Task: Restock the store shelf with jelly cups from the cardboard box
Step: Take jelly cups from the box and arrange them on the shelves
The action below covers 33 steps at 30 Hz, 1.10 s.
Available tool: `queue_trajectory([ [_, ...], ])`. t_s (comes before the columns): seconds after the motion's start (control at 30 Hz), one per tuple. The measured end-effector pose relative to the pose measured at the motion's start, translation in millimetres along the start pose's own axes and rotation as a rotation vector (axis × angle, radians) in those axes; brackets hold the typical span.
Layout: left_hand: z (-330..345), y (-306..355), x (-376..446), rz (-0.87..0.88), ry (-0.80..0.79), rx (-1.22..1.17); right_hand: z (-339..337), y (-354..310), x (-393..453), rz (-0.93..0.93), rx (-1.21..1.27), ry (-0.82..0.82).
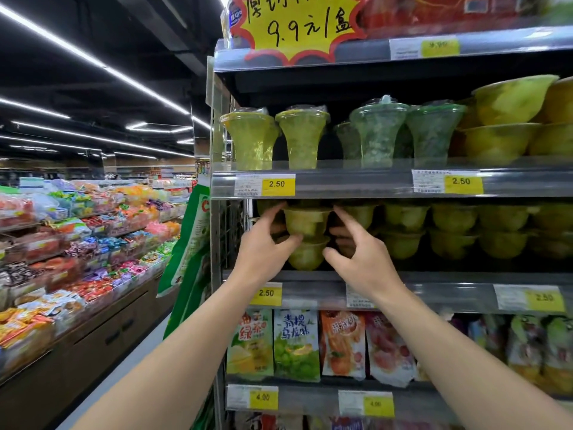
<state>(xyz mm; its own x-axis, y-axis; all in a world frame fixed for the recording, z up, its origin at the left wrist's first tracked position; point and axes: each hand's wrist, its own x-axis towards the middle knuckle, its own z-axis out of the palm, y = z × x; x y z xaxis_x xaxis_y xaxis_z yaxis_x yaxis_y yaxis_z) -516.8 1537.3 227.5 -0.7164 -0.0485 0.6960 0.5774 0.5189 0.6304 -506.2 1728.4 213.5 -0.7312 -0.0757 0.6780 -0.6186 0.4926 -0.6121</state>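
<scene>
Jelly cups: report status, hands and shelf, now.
Left hand grips top cup of a two-high stack. Right hand open, beside the stack. Shelf rows alongside full. Box not in view.

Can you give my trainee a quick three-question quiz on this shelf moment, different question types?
1. True or false: both hands are at the stacked jelly cups on the middle shelf.
2. Multiple choice: the price tag just below the left hand reads A) 4.00 B) 2.50 C) 9.90.
3. Fill in: the right hand is ___ (holding a cup / beside the stack with fingers spread).

Key
1. True; the left hand's thumb and fingers are on the top cup.
2. B.
3. Beside the stack with fingers spread; it grips nothing visible.
</scene>
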Motion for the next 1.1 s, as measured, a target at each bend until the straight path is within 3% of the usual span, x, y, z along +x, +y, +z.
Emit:
queue_trajectory([
  [0.13, -6, -7, -1, -0.02, -0.073, 0.016, -2, 6, -8, -0.083, -0.109, 0.025],
  [0.43, -2, -22, 21, -0.109, -0.133, 0.028, 7, 14, -14, -0.234, -0.601, -0.16],
  [0.8, 6, -44, 53, -0.184, -0.199, -0.054, 11, 6, 11, -0.096, -0.834, -0.332],
  [1.1, 11, -47, 62, -0.177, -0.222, -0.016, 10, 4, 15, -0.051, -0.799, -0.361],
])
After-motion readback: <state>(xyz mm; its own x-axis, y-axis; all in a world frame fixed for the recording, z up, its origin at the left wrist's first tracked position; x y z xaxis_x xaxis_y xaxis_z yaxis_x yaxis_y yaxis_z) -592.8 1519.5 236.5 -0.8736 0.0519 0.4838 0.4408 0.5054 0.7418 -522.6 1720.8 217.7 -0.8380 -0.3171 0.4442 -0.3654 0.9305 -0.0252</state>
